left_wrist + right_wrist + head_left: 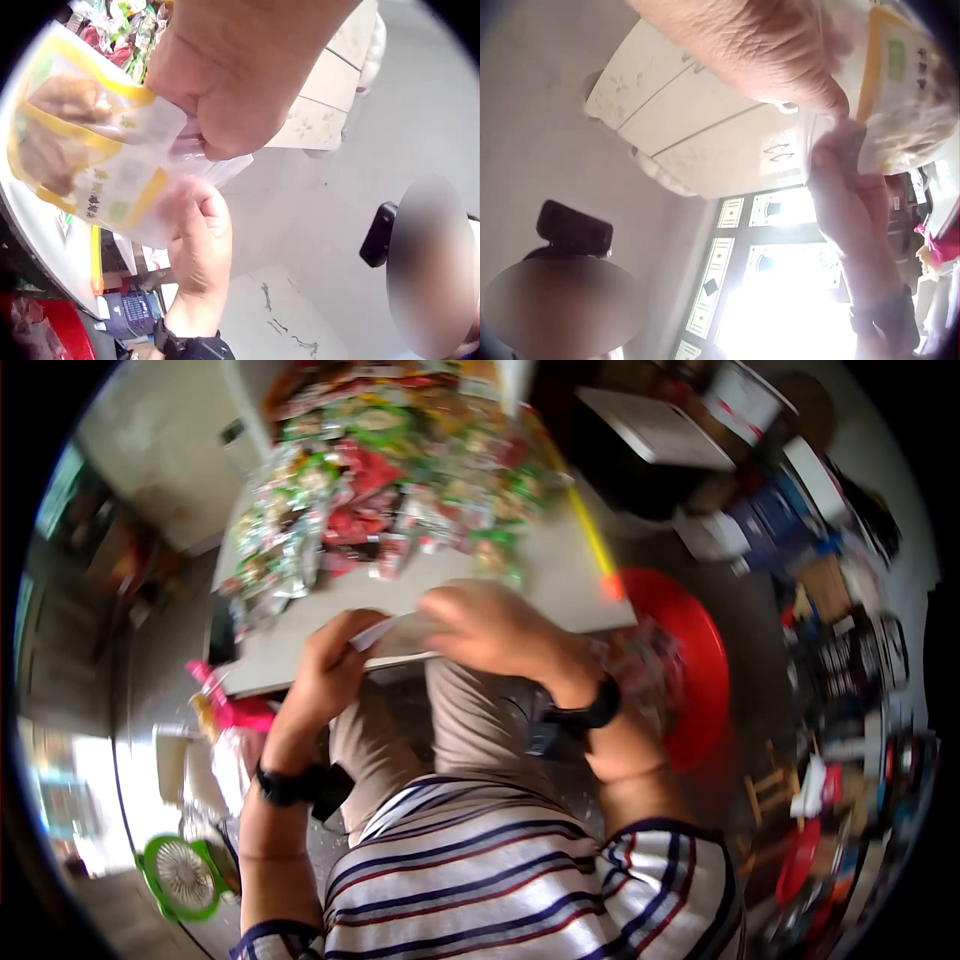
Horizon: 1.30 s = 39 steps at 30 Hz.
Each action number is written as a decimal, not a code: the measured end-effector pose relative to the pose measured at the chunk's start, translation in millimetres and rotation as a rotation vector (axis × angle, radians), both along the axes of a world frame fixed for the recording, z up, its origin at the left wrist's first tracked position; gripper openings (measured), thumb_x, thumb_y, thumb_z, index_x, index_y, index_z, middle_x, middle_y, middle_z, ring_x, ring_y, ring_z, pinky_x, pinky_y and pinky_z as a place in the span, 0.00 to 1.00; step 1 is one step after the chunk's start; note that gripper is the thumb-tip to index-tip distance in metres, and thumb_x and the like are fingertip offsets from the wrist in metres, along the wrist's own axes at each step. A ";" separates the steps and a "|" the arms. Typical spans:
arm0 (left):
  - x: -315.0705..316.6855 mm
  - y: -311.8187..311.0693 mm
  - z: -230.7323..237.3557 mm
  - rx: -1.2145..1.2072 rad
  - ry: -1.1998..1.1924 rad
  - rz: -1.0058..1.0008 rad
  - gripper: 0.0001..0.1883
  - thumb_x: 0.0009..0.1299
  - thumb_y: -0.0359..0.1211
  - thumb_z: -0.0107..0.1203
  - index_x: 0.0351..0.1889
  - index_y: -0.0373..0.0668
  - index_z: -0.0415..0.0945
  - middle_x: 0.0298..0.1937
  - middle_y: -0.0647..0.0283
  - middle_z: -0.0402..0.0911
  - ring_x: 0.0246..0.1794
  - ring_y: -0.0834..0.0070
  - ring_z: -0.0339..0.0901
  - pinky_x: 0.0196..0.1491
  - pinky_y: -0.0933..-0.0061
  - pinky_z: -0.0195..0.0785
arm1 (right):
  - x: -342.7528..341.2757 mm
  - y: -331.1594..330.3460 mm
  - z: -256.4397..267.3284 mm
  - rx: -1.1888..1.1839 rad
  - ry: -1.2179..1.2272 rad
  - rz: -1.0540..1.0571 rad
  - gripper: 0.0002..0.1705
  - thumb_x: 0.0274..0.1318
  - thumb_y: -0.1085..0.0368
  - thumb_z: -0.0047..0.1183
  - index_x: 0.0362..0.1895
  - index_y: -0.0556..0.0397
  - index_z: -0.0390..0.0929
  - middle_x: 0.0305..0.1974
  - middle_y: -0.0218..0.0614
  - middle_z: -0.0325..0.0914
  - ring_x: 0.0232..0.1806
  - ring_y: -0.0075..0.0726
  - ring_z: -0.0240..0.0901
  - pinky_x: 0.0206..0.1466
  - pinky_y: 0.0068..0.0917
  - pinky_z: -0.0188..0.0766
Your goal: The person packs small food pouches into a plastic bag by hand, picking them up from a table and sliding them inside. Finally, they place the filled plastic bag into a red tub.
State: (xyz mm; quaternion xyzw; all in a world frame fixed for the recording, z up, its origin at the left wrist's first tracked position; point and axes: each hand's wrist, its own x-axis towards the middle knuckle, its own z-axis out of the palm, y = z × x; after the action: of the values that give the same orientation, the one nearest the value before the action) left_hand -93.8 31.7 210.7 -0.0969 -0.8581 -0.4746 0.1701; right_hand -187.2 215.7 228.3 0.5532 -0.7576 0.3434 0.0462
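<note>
A clear and white plastic bag with yellow bands [112, 142] holds brown food pieces; the same bag [911, 97] shows at the right of the right wrist view. My left hand [335, 655] pinches one side of the bag's top edge, its thumb and fingers curled, seen large in the left wrist view [225, 75]. Opposite it, my right hand [495, 630] grips the other side of that edge, blurred in the head view; the left wrist view shows its curled fingers [196, 232] on the plastic.
A pile of small colourful wrapped packets [370, 490] covers the back of the table [400, 600]. To the right, a red basin [700, 670] holds clear wrappers. A pink bag [240, 710] hangs at the left, and a green fan [183, 877] stands on the floor.
</note>
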 end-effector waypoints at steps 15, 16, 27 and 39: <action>24.9 -6.3 -109.0 0.283 -0.585 -0.180 0.08 0.64 0.30 0.44 0.37 0.36 0.68 0.35 0.65 0.72 0.38 0.80 0.66 0.42 0.82 0.59 | 18.9 177.1 -35.0 0.007 -0.707 -0.344 0.08 0.51 0.64 0.46 0.30 0.57 0.68 0.24 0.28 0.66 0.27 0.20 0.62 0.30 0.20 0.61; 28.2 -9.5 -122.4 0.266 -0.644 -0.174 0.07 0.63 0.30 0.45 0.36 0.36 0.68 0.34 0.66 0.72 0.37 0.81 0.66 0.41 0.82 0.59 | 20.6 192.3 -32.8 -0.019 -0.735 -0.393 0.07 0.51 0.65 0.46 0.30 0.57 0.68 0.25 0.27 0.66 0.28 0.19 0.61 0.32 0.18 0.61; 60.6 -41.0 -213.1 0.226 -0.741 0.076 0.06 0.60 0.30 0.49 0.33 0.38 0.70 0.29 0.68 0.72 0.31 0.84 0.66 0.35 0.83 0.61 | -0.9 351.0 -204.9 -0.076 -0.975 -1.054 0.06 0.51 0.68 0.42 0.28 0.57 0.68 0.20 0.26 0.65 0.22 0.19 0.60 0.26 0.18 0.59; 70.0 -48.3 -218.8 0.196 -0.783 0.157 0.07 0.60 0.31 0.49 0.34 0.39 0.71 0.28 0.69 0.72 0.31 0.85 0.66 0.34 0.84 0.60 | -45.4 341.2 -293.1 0.535 -0.365 -1.437 0.10 0.45 0.64 0.38 0.30 0.52 0.71 0.33 0.48 0.71 0.38 0.52 0.67 0.39 0.39 0.64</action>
State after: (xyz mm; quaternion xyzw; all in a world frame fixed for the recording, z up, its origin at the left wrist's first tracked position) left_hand -23.8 -16.6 -8.2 0.1736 -0.8136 -0.5405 -0.1253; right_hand -232.7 556.9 -64.8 -0.1451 -0.9820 0.1208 -0.0028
